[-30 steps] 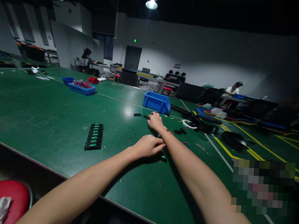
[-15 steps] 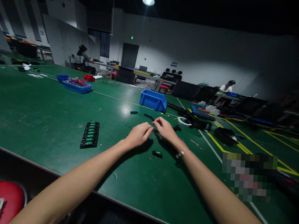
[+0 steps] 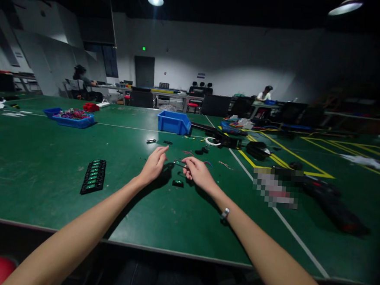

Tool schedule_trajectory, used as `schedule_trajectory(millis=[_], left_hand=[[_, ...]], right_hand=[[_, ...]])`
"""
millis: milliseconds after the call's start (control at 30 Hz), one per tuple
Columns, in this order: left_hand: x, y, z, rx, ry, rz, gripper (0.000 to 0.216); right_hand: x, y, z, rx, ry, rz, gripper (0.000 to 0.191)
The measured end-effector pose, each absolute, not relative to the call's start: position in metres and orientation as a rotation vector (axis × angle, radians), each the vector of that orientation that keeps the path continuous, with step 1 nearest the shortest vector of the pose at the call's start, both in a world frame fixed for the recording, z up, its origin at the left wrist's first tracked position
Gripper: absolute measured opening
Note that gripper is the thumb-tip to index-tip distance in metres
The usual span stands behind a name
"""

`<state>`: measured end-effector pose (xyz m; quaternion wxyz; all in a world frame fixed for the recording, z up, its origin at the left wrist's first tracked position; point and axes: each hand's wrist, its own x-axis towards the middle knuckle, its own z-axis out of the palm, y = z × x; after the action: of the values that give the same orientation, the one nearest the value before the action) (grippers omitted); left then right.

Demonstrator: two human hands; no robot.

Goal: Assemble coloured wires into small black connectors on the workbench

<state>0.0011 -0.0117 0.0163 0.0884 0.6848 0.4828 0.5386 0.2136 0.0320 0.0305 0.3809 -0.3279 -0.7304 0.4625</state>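
Observation:
My right hand pinches a slim dark piece whose end points left; its exact kind is too small to make out. To its left, my left hand hovers over the table with its fingers stretched out and nothing visible in them. Just below and between the hands lies a small black part with a green board. Off to the left stands a row of several similar black parts with green boards, set side by side. Beyond my fingers lie two short black strips, one of them a shiny strip.
A blue bin stands behind the hands, and a blue tray of red wires is at the back left. A white ring, loose wires and dark tools lie to the right, including a black power tool. Two people sit far back.
The view has swung right. My left hand has moved apart from the right one and its fingers have opened. The slim piece in my right hand now points left, lower down.

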Motion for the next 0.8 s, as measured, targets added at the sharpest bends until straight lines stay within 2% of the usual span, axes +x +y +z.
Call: schedule_trajectory(millis=[100,267,800], left_hand=[[0.004,-0.014,0.017,2.067,1.383,1.519,0.049],[0.01,-0.022,0.021,2.225,1.302,1.252,0.038],[0.011,-0.025,0.023,2.274,1.298,1.283,0.031]], right_hand=[[0.212,0.028,0.026,-0.795,-1.937,1.115,0.031],[0.212,0.029,0.019,-0.778,-1.885,1.134,0.031],[0.213,0.023,0.02,-0.791,-1.901,1.02,0.036]])
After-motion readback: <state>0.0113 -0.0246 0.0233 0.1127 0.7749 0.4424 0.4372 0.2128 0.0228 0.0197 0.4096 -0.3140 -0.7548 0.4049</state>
